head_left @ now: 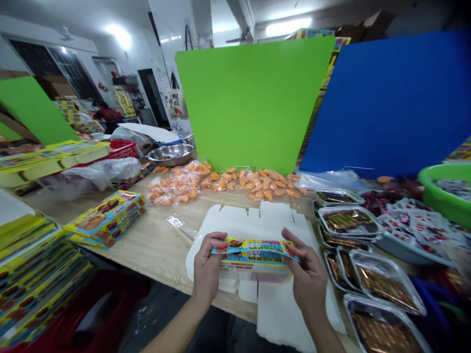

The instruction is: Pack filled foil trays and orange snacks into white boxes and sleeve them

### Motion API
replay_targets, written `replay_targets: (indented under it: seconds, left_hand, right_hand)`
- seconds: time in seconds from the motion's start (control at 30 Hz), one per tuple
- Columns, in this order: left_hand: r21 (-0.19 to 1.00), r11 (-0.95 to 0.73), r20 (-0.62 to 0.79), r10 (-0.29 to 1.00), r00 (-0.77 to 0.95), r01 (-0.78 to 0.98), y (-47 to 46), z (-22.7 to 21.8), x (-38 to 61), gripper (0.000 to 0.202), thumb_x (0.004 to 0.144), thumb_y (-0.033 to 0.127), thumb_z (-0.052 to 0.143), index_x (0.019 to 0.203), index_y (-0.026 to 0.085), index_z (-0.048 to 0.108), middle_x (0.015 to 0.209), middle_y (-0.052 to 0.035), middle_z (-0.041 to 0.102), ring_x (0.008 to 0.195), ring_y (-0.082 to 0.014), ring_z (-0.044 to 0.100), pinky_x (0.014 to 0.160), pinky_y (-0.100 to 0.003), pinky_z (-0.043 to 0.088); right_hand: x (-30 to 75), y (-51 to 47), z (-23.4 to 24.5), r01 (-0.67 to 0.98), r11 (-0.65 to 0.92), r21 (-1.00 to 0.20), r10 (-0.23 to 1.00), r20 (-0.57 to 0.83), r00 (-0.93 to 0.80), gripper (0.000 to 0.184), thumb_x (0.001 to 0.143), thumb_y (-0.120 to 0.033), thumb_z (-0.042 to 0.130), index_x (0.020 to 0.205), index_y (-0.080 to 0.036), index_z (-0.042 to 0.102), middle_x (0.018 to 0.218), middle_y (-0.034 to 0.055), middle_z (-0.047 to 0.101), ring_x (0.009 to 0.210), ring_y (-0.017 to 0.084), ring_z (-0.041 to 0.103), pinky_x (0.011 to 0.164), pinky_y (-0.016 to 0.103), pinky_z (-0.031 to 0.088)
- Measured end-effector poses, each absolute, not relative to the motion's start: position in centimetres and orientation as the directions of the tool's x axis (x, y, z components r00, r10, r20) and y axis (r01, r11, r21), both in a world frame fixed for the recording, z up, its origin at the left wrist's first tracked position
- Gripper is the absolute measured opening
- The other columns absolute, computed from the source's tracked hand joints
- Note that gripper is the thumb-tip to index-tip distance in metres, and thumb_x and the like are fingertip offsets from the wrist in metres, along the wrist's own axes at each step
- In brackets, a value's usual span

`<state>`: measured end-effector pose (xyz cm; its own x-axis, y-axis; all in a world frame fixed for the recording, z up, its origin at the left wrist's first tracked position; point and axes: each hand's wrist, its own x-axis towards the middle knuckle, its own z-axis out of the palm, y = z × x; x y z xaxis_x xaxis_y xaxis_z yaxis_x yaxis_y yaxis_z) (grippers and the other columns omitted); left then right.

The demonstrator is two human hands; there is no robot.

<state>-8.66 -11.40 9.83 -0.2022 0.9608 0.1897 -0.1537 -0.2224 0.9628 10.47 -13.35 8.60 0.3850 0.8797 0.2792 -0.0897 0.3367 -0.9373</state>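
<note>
Both my hands hold a flat printed cardboard box blank (257, 245), white inside and colourful outside, over the wooden table's (154, 245) near edge. My left hand (206, 267) pinches the left end of its folded printed flap. At the flap's right end, my right hand (307, 277) grips with fingers closed. The blank's white panels spread out behind and below the flap. Beyond it lies a pile of small orange wrapped snacks (221, 181).
Folded yellow boxes (106, 215) lie left, with stacks of flat blanks (33, 264) further left. Clear-lidded trays (349, 220) and a green basin (445, 191) of sachets sit right. Green (253, 98) and blue (397, 98) boards stand behind. A steel bowl (171, 154) and a person (108, 116) are far left.
</note>
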Motion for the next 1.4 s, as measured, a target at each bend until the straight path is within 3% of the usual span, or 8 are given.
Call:
replay_targets:
  seconds: [0.13,0.3,0.5,0.63,0.83,0.97,1.07,1.4]
  left_hand:
    - [0.952,-0.282,0.258,0.949,-0.183,-0.119,-11.4,9.1,-9.2,0.018,0.064,0.003,0.047,0.067,0.018,0.057,0.097,-0.0002,0.054,0.101,-0.0170,0.049,0.083,-0.027,0.040]
    - [0.927,-0.369,0.375,0.913,0.163,-0.066,-11.1,8.4,-11.7,0.016,0.077,0.012,0.052,0.090,0.021,0.055,0.124,-0.0064,0.044,0.109,-0.0205,0.047,0.084,-0.032,0.044]
    - [0.662,-0.745,0.618,0.605,0.502,0.084,-9.2,8.7,-14.6,0.033,0.074,0.017,0.062,0.106,0.022,0.055,0.129,-0.0110,0.046,0.127,-0.0294,0.029,0.099,-0.052,0.030]
    - [0.477,-0.864,0.715,0.488,0.500,0.161,-8.6,8.3,-14.8,0.046,0.071,0.014,0.065,0.115,0.022,0.053,0.126,-0.0120,0.049,0.124,-0.0295,0.035,0.097,-0.051,0.035]
    - [0.508,-0.854,0.772,0.509,0.381,0.113,-8.3,8.2,-11.6,0.041,0.076,0.011,0.059,0.115,0.025,0.052,0.121,-0.0081,0.054,0.123,-0.0269,0.038,0.098,-0.054,0.035]
    - [0.526,-0.847,0.654,0.462,0.598,0.079,-7.3,9.1,-10.8,0.049,0.075,0.023,0.061,0.122,0.024,0.047,0.131,-0.0105,0.045,0.130,-0.0283,0.025,0.102,-0.054,0.029]
    - [0.492,-0.864,0.528,0.392,0.753,0.106,-6.5,10.0,-11.4,0.053,0.079,0.017,0.056,0.128,0.027,0.039,0.135,-0.0086,0.041,0.132,-0.0251,0.020,0.103,-0.051,0.028]
    - [0.688,-0.725,0.377,0.384,0.843,0.023,-4.4,13.6,-11.9,0.040,0.081,0.018,0.053,0.119,0.031,0.051,0.126,-0.0056,0.051,0.125,-0.0218,0.036,0.101,-0.046,0.033]
  right_hand:
    - [10.9,-13.5,8.5,-0.042,0.393,-0.919,0.875,0.359,0.325,0.004,0.078,-0.021,0.057,0.081,-0.021,0.055,0.122,0.0086,0.052,0.108,0.023,0.052,0.081,0.035,0.048]
    - [13.8,-13.8,9.8,0.297,0.522,-0.799,0.852,0.503,-0.145,0.032,0.085,-0.020,0.044,0.115,-0.030,0.053,0.136,0.0038,0.036,0.124,0.021,0.034,0.098,0.039,0.037]
    - [16.5,-13.2,10.5,0.486,0.699,-0.524,0.715,0.524,-0.464,0.042,0.083,-0.017,0.049,0.121,-0.036,0.048,0.137,0.0001,0.036,0.128,0.020,0.027,0.101,0.040,0.035]
    - [16.2,-12.9,10.0,0.507,0.698,-0.505,0.715,0.536,-0.450,0.043,0.085,-0.015,0.047,0.123,-0.034,0.046,0.138,0.0002,0.034,0.128,0.020,0.026,0.101,0.040,0.035]
    - [17.8,-12.2,10.5,0.489,0.670,-0.559,0.740,0.560,-0.373,0.039,0.085,-0.016,0.046,0.119,-0.034,0.050,0.136,-0.0013,0.037,0.128,0.020,0.027,0.103,0.041,0.032]
    - [19.5,-12.0,10.7,0.544,0.633,-0.551,0.766,0.551,-0.333,0.037,0.084,-0.017,0.046,0.117,-0.032,0.053,0.137,-0.0017,0.035,0.129,0.021,0.024,0.104,0.043,0.030]
    - [19.7,-12.3,10.2,0.593,0.613,-0.523,0.766,0.579,-0.281,0.037,0.084,-0.017,0.046,0.117,-0.033,0.053,0.137,-0.0023,0.035,0.129,0.021,0.024,0.104,0.043,0.030]
    - [18.9,-12.1,9.2,0.522,0.553,-0.649,0.811,0.563,-0.159,0.033,0.084,-0.020,0.048,0.113,-0.032,0.056,0.138,-0.0009,0.035,0.127,0.020,0.029,0.103,0.044,0.030]
